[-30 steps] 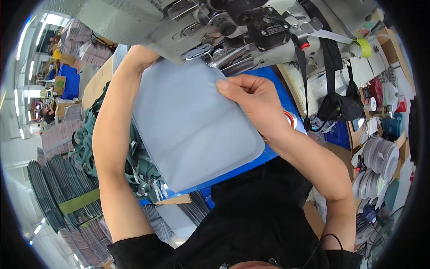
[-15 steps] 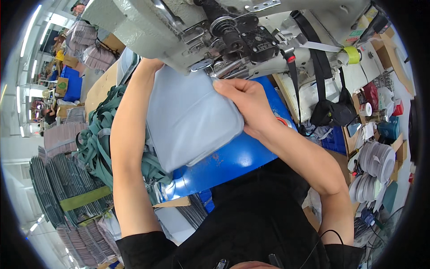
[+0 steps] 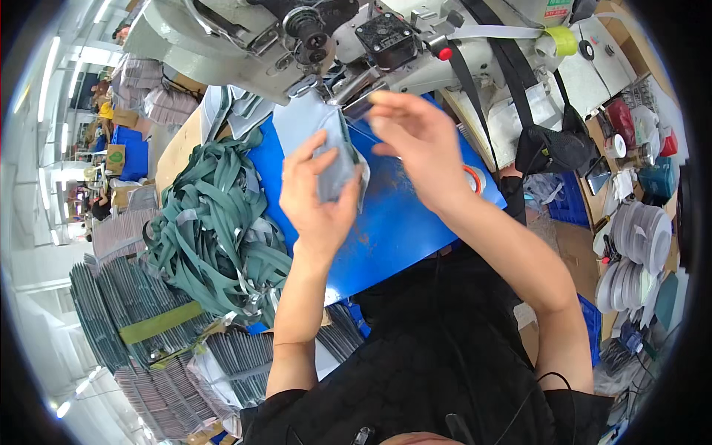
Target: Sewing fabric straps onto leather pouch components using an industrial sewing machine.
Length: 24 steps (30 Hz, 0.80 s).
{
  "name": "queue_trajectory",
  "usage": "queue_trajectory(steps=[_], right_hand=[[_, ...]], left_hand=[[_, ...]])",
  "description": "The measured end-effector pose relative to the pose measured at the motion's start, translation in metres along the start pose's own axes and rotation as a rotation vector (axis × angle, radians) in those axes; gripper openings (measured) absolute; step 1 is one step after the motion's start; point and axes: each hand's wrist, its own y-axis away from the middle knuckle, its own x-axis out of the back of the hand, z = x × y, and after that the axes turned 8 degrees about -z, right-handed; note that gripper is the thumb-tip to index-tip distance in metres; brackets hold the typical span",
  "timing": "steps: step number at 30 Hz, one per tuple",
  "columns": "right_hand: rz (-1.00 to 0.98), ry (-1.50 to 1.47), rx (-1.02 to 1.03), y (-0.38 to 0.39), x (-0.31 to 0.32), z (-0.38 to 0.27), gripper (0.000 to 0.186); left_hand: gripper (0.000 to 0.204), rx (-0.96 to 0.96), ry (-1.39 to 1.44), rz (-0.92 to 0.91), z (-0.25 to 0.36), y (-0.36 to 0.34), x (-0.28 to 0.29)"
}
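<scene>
A light blue-grey fabric panel lies under the head of an industrial sewing machine, its right part folded and showing a dark green edge. My left hand grips this panel from the near side, thumb along the right edge and fingers over the top. To the right, my right hand hovers above the blue table, close to the metal guide beside the needle area. Its fingers are bent and apart, slightly blurred, with nothing visible in them. The needle itself is hidden.
A tangled heap of green strips lies left of the table, above banded stacks of panels. White tape runs to the machine from the right. A black pouch and tape rolls are at the right.
My left hand has come from the panel's far left side to its near side. My right hand has let go of the panel's right edge. The panel has turned and folded.
</scene>
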Motion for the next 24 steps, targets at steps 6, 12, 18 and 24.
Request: queue_trajectory(steps=[6, 12, 18, 24], right_hand=[[-0.042, 0.729, 0.34, 0.03, -0.013, -0.002, 0.049], [-0.027, 0.53, 0.204, 0.006, -0.018, 0.02, 0.036], [-0.107, 0.027, -0.05, 0.006, -0.001, 0.033, 0.014], [-0.084, -0.118, -0.12, 0.005, -0.006, 0.035, 0.015]], left_hand=[[0.023, -0.126, 0.045, 0.121, -0.006, -0.015, 0.012], [0.015, -0.125, 0.081, 0.076, -0.008, -0.024, 0.024], [0.014, -0.369, -0.303, -0.126, 0.001, -0.025, 0.02], [0.016, -0.379, -0.346, -0.148, 0.007, -0.037, 0.02]])
